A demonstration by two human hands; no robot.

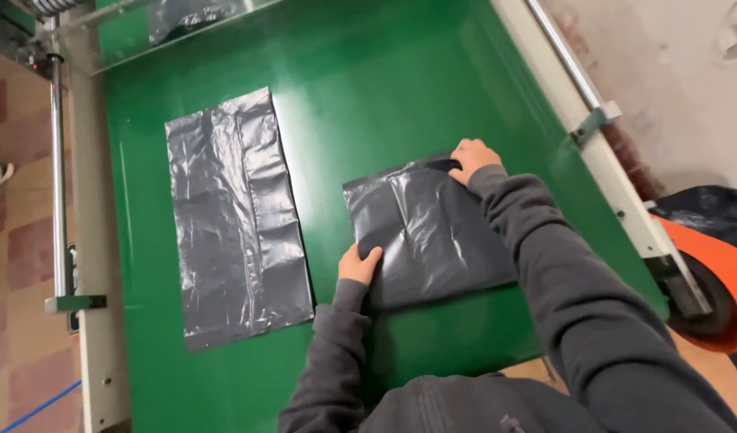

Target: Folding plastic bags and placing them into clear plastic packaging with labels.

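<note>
A: Folded grey plastic bag (428,232) sits mid green table (400,88), right of the flat bag (236,216). Grip?
B: Left hand (358,265) presses flat on its near-left edge, right hand (473,159) pinches the far corner.
A: Handling?
B: Looks thin, limp, glossy, likely slippery. Take it by edges or corners.

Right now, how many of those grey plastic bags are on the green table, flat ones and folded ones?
Flat bag, lying untouched: 1, the flat grey bag.
Folded bag under both hands: 1, the folded grey bag, with the left hand and right hand on it.
Total: 2 bags.
</note>
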